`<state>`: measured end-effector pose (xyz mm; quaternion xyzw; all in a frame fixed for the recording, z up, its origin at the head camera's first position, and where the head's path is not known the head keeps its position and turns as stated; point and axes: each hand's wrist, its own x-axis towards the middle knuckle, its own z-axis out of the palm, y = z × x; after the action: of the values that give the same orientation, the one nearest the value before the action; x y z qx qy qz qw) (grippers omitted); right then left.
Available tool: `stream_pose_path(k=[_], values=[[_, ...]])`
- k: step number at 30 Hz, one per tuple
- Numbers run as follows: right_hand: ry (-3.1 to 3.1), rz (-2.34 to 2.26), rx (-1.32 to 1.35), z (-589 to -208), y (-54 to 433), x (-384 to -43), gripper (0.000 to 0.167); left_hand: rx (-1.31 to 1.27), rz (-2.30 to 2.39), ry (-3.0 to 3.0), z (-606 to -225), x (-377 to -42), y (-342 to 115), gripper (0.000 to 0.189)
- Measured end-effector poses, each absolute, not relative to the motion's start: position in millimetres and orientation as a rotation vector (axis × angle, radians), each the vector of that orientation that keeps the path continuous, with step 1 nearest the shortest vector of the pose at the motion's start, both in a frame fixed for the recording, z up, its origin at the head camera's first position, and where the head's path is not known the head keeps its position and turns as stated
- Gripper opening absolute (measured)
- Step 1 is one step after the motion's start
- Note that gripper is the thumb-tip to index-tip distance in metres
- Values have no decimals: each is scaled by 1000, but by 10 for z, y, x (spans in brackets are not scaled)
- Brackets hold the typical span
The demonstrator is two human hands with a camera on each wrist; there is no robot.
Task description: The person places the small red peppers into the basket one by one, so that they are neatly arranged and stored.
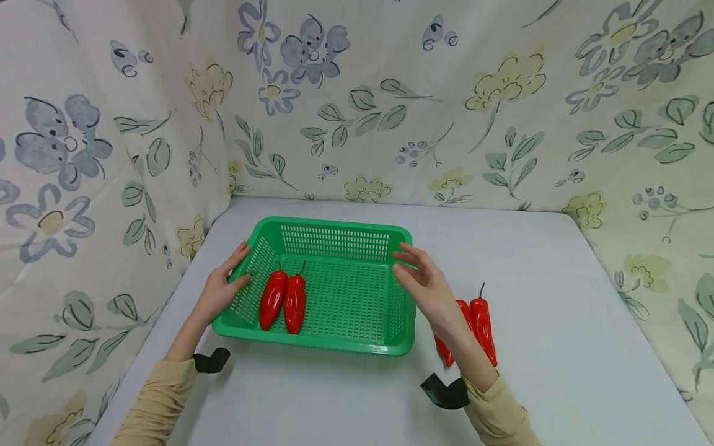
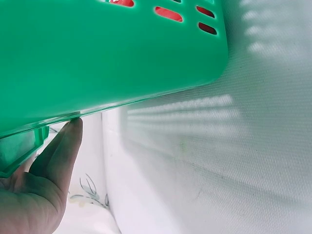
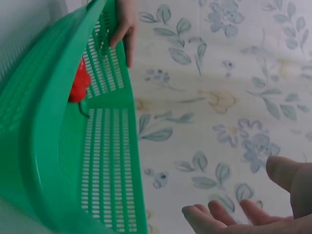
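A green plastic basket (image 1: 346, 297) with slotted walls stands on the white table. Two red chili peppers (image 1: 294, 303) lie side by side in its left part. My left hand (image 1: 220, 288) grips the basket's left rim, thumb over the inside and fingers along the outside; in the left wrist view, fingers (image 2: 66, 151) touch the rim. Above the right rim is my right hand (image 1: 425, 282), its fingers spread and loosely bent. The right wrist view shows that hand apart from the basket, holding nothing. More red peppers (image 1: 483, 328) lie right of the basket, partly hidden by my right forearm.
The white table (image 1: 558, 322) extends to the right of the peppers and in front of the basket. A flower-patterned curtain (image 1: 357, 111) hangs behind it and along both sides. Black straps (image 1: 446, 391) stick out at both wrists.
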<state>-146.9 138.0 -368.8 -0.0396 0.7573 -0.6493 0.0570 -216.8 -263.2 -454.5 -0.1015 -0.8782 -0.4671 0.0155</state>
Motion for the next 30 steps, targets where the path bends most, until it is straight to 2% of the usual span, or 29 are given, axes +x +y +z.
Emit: stream_pose_path(k=[17,30], values=[[2495,-1927,20,-3719,2048,-1388,60,-332,-1441,-2732,-4547,-2167,-2642,61],[2646,-1704,315,-4049,2486,-1412,65,-330,-1439,-2728,-4537,-2162,-2636,60]])
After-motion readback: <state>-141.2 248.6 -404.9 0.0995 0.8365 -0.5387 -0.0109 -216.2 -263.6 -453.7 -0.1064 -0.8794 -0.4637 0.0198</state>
